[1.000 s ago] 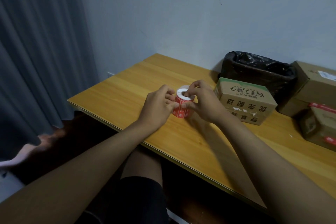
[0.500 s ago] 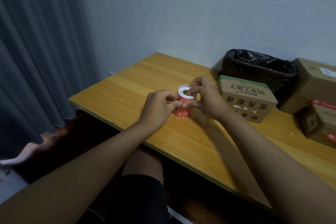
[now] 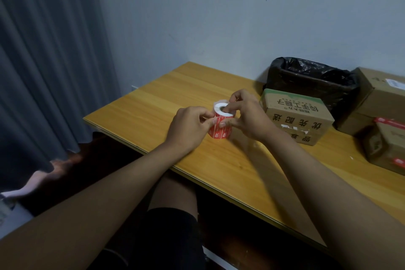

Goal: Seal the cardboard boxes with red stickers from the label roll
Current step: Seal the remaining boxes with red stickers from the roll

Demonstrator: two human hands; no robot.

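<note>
A label roll point(image 3: 221, 130) of red stickers with a white core stands upright on the wooden table point(image 3: 153, 116). My right hand point(image 3: 247, 116) grips the roll, one finger at the core hole and the thumb against its red side. My left hand point(image 3: 189, 127) pinches the edge of a red sticker at the roll's left side. A printed cardboard box point(image 3: 295, 116) lies just right of my right hand. A box with red stickers on it point(image 3: 388, 144) stands at the far right.
A bin lined with a black bag point(image 3: 311, 81) stands against the wall behind the printed box. Another plain cardboard box point(image 3: 381, 96) sits at the back right. A grey curtain point(image 3: 43, 61) hangs at the left. My knees are under the table's front edge.
My left hand's thumb and finger have closed onto a sticker edge at the roll's side. My right hand has shifted its hold on the roll slightly.
</note>
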